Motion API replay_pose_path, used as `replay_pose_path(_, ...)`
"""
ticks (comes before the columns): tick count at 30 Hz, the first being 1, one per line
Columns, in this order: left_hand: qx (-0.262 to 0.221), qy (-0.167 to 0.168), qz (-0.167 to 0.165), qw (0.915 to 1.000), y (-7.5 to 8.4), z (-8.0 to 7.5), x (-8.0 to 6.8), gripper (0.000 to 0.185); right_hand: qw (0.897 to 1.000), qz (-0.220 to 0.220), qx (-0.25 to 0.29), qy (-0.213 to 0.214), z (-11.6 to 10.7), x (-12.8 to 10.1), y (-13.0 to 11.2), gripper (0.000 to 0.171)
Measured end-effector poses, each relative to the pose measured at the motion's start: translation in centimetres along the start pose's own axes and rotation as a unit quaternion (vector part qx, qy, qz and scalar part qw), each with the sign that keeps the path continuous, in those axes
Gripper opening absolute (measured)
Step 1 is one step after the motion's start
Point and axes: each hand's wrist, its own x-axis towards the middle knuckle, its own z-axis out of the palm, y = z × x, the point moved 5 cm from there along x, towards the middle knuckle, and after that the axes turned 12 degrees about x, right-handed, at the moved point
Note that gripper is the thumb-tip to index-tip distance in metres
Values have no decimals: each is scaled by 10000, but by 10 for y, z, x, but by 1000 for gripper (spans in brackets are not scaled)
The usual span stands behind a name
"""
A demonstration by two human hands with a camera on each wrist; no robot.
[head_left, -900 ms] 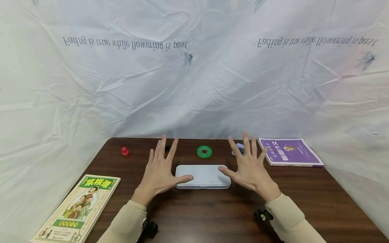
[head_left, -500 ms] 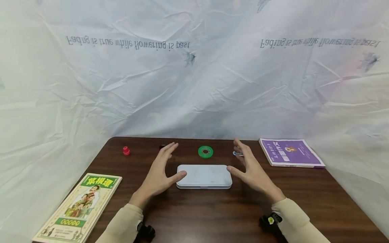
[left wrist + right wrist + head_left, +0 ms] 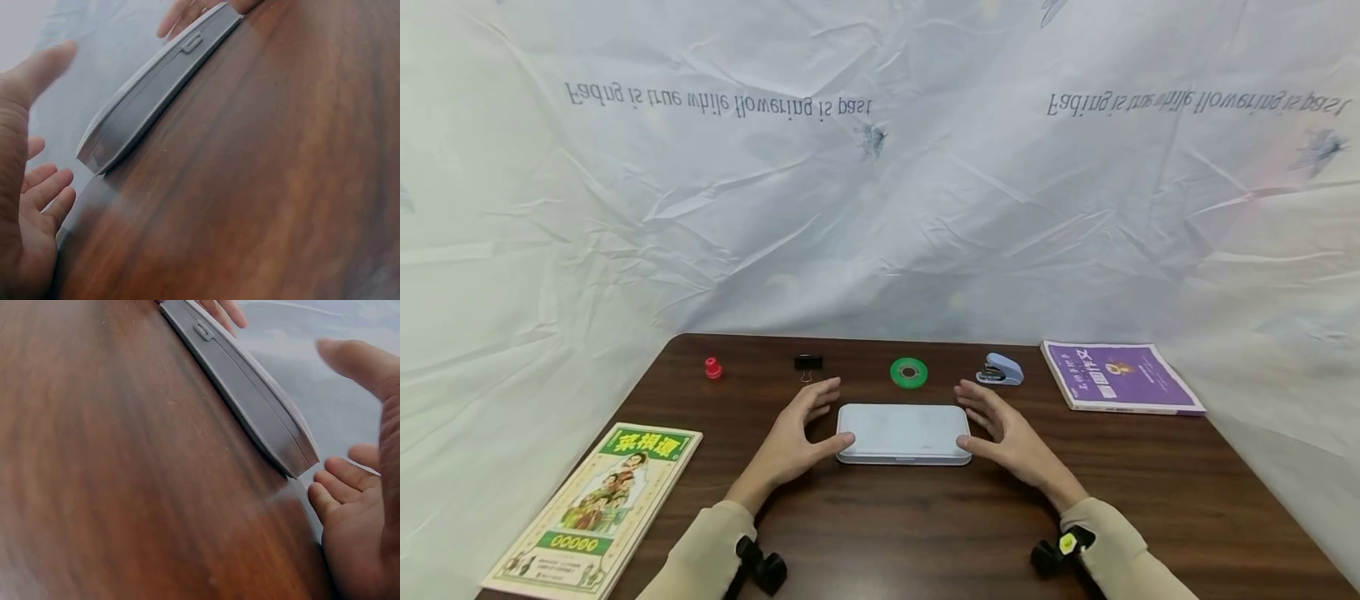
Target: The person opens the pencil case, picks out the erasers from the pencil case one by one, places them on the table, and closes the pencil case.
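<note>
Two cream sleeves nearest, on a dark wood-grain table, smooth and slightly glossy. To the left, a glossy green-and-cream book, flat near the table's edge.

Just beyond the sleeves, left hand and right hand, fingers spread and relaxed, clamped on nothing. Between them, mid-table, a flat pale-grey case: hard-shelled, matte, rounded at the corners, with a seam along its near side and a small latch tab halfway along, plain in the wrist views. One thumb by each near corner; touching or just short, hard to tell. From the left wrist, a sliver of bare table between palm and the case's end.

By the look of it, the step of bracketing the case at both short ends, no grasp made. For a lift, an even squeeze from both sides and a level rise; for opening, a thumb at the latch instead.

Farther back, a row well apart from the case: small red knob, black binder clip, green tape ring, pale-blue stapler. Off to the right, a purple paperback. Behind everything, a creased white sheet with mirrored lettering.
</note>
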Motion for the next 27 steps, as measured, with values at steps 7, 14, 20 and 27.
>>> replay_pose_path(7,778,-435,189,9958,1,4,3,98,9920,129,-1254,-121,3,3,4,95)
replay_pose_path(14,1140,-721,198,9907,0,10,6,103,9742,181,-2245,-146,3,7,1,97)
replay_pose_path(20,1217,-670,15,9903,0,12,7,100,9804,250,-1954,-61,-1,13,5,89)
replay_pose_path(27,1362,-669,-87,9884,4,15,8,98,9854,430,-1645,59,-7,19,7,81)
